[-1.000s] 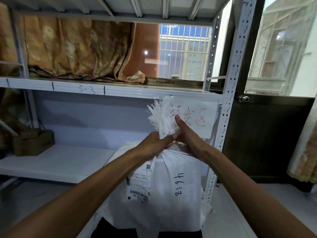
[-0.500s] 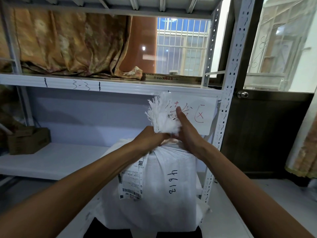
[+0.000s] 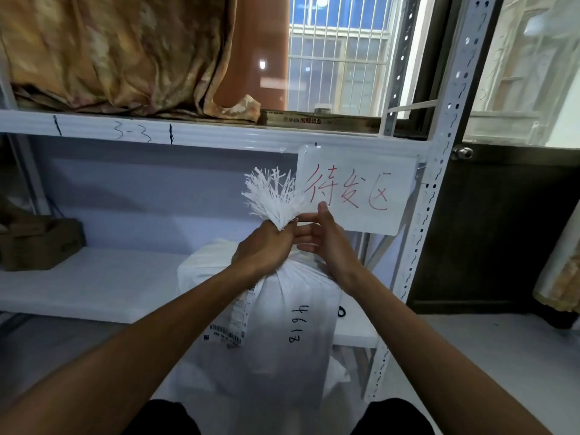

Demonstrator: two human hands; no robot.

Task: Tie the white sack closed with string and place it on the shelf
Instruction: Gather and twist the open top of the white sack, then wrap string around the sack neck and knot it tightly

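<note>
At the front of the lower shelf, the white sack stands upright between my forearms, its base out of sight below, its body just in front of the shelf edge; whether it leans on the board I cannot tell. My left hand is clenched around the gathered neck, and the frayed woven mouth fans out above the fist. My right hand sits just beside it, fingers half-curled and pinching at the neck where the two hands meet; a thin pale strand seems to run there, but the string is too fine to make out for certain. As I judge it, the tie is under way and not finished. To do it well: keep the left fist tight and low so the gather does not loosen, wrap below the fray, not through it, pull each turn snug, and only then knot. Woven plastic is slick, so a loose turn would likely slide upward. The shelf is white board on slotted steel uprights, with a cardboard box far left and open board beside it for the sack. A handwritten paper sign hangs from the upper shelf, which carries draped brown cloth. Behind it is a barred window, and at right a dark door with a knob.
</note>
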